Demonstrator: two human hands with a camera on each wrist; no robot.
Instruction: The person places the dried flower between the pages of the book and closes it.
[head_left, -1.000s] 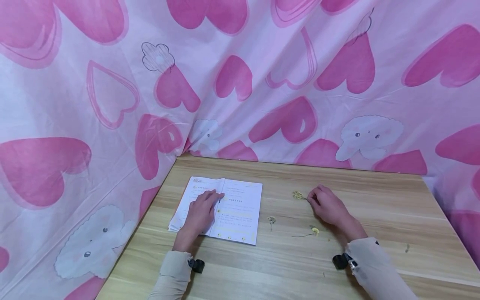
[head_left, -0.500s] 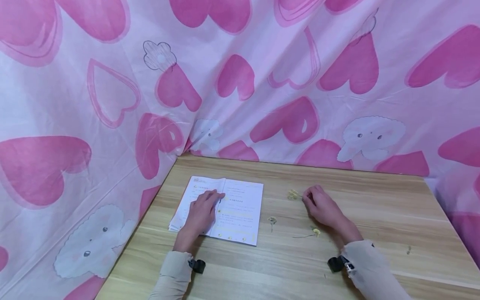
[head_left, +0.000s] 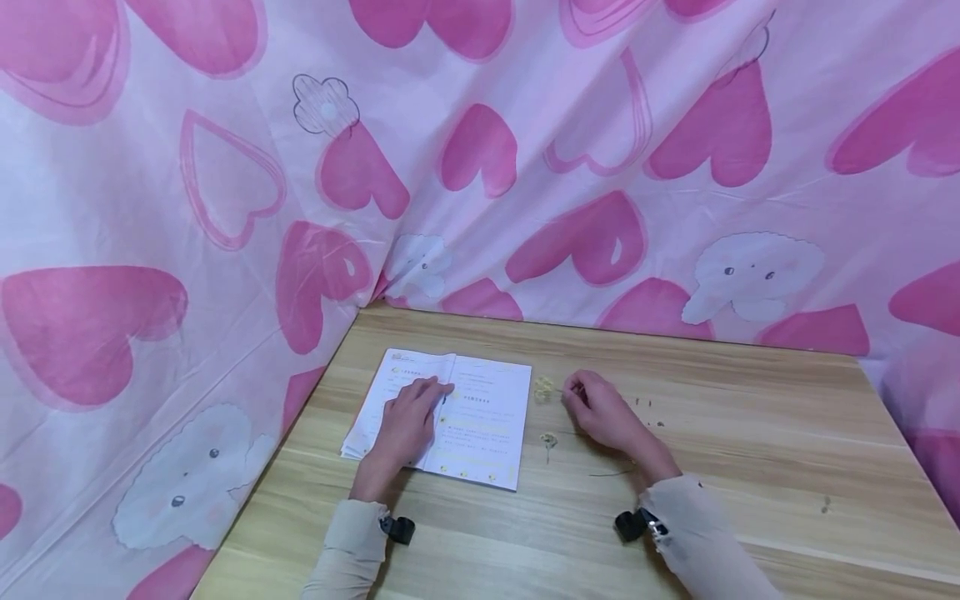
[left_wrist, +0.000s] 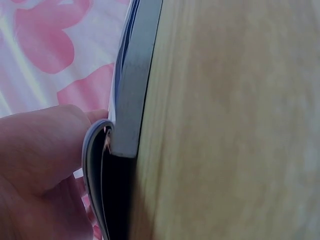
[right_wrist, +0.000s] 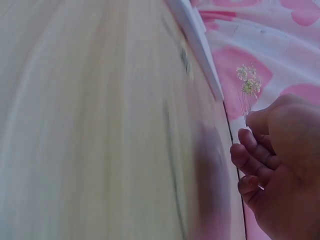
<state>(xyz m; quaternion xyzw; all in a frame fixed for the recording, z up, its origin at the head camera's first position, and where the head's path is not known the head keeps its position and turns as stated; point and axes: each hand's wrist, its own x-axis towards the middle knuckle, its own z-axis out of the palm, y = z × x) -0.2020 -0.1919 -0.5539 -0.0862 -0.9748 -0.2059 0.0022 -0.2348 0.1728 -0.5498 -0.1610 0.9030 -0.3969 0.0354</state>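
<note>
An open book (head_left: 487, 425) with printed white pages lies flat on the wooden table. My left hand (head_left: 405, 423) rests across its middle fold, fingers extended over the pages. In the left wrist view the book's thick edge (left_wrist: 134, 80) shows beside the hand, with a curled page or cover. My right hand (head_left: 606, 414) pinches the thin stems of a small dried flower sprig (head_left: 543, 388) between thumb and fingertips. The pale yellow blossoms (right_wrist: 249, 82) point away from the hand and are close to the book's right edge in the head view.
A second dried flower (head_left: 549, 442) lies right of the book. Another flower's stem (head_left: 611, 474) shows beside my right forearm, its blossom hidden. Small plant bits (head_left: 660, 424) are scattered on the table (head_left: 750, 417). A pink heart-patterned cloth (head_left: 570, 242) hangs behind and at the left.
My right hand has moved left with the pinched flower sprig, toward the book. The left hand has stayed on the pages. The head view has shifted slightly.
</note>
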